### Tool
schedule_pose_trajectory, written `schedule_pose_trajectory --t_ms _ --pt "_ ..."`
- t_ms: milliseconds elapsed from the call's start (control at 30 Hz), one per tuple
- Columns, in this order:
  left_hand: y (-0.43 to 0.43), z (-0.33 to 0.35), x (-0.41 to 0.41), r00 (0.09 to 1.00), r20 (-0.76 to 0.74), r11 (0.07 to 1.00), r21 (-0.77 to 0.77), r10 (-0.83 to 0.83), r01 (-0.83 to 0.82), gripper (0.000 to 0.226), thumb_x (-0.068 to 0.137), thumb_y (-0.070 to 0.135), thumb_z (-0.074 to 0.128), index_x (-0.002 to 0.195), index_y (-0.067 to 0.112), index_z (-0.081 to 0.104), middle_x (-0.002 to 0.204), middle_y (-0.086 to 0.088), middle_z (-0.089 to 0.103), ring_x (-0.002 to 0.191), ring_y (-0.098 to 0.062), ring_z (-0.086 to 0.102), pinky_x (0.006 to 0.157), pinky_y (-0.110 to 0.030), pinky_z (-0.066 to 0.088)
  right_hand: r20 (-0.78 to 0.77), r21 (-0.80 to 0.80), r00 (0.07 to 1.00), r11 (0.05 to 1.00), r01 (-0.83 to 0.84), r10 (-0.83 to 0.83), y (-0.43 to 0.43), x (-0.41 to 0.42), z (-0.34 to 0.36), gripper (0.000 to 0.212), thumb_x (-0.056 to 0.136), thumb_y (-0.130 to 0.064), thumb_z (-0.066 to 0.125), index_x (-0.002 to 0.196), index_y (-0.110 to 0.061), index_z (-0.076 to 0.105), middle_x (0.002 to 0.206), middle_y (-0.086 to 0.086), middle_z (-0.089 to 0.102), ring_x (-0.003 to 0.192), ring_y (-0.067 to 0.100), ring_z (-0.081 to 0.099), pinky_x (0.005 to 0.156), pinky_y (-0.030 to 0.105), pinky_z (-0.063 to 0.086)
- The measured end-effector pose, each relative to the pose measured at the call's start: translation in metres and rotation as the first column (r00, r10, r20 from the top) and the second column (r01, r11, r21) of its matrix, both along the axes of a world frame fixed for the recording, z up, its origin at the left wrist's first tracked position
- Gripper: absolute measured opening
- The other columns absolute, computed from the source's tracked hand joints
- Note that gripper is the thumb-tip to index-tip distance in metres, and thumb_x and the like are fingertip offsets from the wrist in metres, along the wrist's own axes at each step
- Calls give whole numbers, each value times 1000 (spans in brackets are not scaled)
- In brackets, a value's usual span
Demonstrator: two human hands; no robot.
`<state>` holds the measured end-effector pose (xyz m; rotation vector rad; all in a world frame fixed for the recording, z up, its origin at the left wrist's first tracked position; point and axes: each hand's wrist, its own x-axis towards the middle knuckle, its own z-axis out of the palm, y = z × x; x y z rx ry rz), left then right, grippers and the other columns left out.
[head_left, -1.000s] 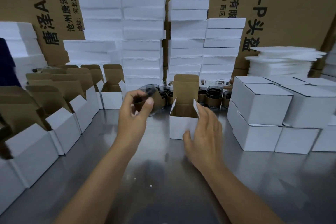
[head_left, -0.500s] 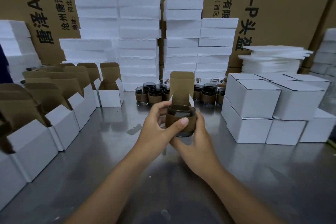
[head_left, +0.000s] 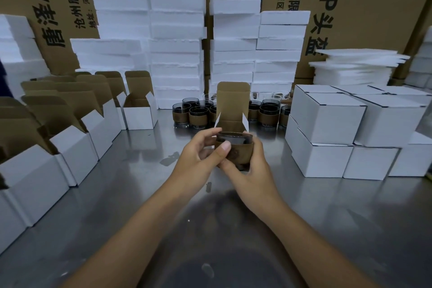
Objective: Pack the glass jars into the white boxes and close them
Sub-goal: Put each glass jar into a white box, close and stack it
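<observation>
Jar (head_left: 234,147) upright, held over the table (head_left: 327,217) just in front of the open box (head_left: 232,110); left hand (head_left: 198,166) pinches its sleeve, thumb in front; right hand (head_left: 251,173) cups it from below; more jars (head_left: 198,117) behind.

Over the table (head_left: 140,182) centre, a glass jar (head_left: 235,145) held between left hand (head_left: 198,166) and right hand (head_left: 252,170), just before an open box (head_left: 232,105). Behind it, clustered jars (head_left: 198,117). Left, rows of open boxes (head_left: 77,147); right, stacked closed boxes (head_left: 327,121). Behind all, foam block stacks (head_left: 175,30) against cartons (head_left: 362,7), foam sheets (head_left: 355,65) piled at right.
</observation>
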<state>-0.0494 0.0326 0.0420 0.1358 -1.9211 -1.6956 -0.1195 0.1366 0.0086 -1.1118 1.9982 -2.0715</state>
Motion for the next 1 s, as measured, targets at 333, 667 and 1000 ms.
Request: schedule_pose_trajectory --t_ms 333,667,1000 --pt "-8 -6 -6 1000 -19 990 143 -18 21 26 89 37 50 108 27 65 96 12 72 90 0 67 66 -14 52 171 -20 985 999 34 -30 0 1 8 48 75 -26 78 106 -35 42 97 -17 62 82 -14 59 64 3 42" --pt "-19 -6 -9 999 -26 964 265 40 -31 22 98 14 44 102 20 65 93 -3 70 93 -20 67 78 -33 57 524 -301 799 941 -151 296 4 -4 21 27 72 -29 66 95 -15 64 81 2 73 77 21 71 71 26 54" --pt "-19 -7 -10 999 -44 974 226 11 -1 23 97 11 45 97 19 66 82 0 69 79 -11 69 64 -21 55 657 -328 671 932 -155 343 1 -8 22 52 89 -56 40 104 -11 62 86 7 63 56 13 57 62 26 46"
